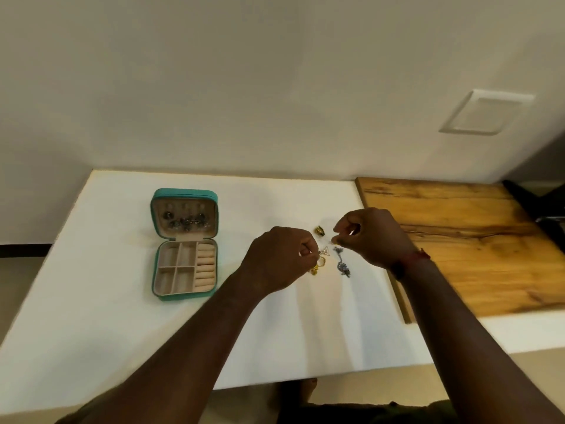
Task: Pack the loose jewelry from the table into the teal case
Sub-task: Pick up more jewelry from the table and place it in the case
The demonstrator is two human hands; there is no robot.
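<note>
The teal case (156, 270) lies open on the white table at the left, its lid holding several dark pieces, its beige compartments bare. Loose jewelry sits right of centre: a gold piece (319, 231), gold rings (320, 262) and a silver-blue dangling earring (343, 266). My left hand (279, 260) hovers over the rings, fingers curled and pinching a small pale piece at its fingertips. My right hand (371, 237) is just right of the pile, thumb and forefinger pinching something tiny above the earring's top; whether it is the earring's hook is unclear.
The white table (122, 347) ends at a wall behind and has a near edge at the bottom. A wooden board (474, 240) lies to the right of my right hand. A dark object (547, 206) sits at the far right edge.
</note>
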